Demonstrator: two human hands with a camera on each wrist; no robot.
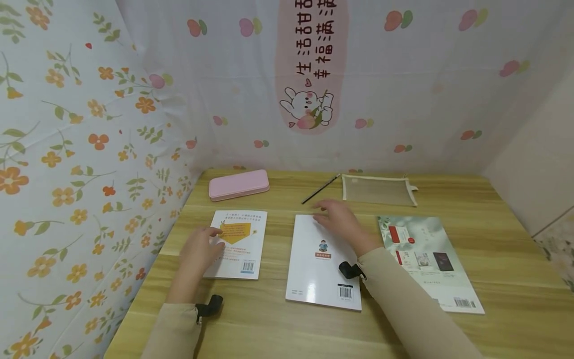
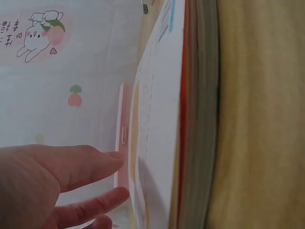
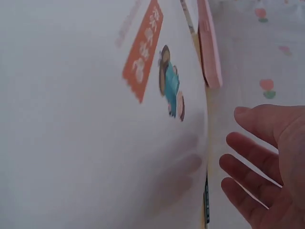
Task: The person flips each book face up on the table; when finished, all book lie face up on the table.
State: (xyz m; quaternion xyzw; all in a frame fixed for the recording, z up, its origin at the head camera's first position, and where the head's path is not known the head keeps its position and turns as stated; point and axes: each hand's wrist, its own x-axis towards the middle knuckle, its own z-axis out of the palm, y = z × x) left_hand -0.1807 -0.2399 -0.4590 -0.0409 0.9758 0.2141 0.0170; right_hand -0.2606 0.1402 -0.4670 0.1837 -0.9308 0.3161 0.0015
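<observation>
My left hand (image 1: 201, 253) is over the left edge of a white book (image 1: 251, 247) with a yellow panel. In the left wrist view its loosely bent fingers (image 2: 90, 164) stand above the cover, with nothing held. Over the upper part of a second white book (image 1: 309, 279), which bears a small cartoon figure, hovers my right hand (image 1: 340, 224). The right wrist view has its fingers (image 3: 252, 179) spread and slightly bent, apart from the cover, gripping nothing. Both books lie flat, barcode side up.
A pink case (image 1: 239, 184) lies at the back left. Behind the middle book are a thin dark pencil (image 1: 320, 188) and a mesh zip pouch (image 1: 378, 192). The right forearm partly covers a green book (image 1: 423, 232) at the right. Patterned cloth (image 1: 251, 99) hangs behind the wooden table (image 1: 269, 324).
</observation>
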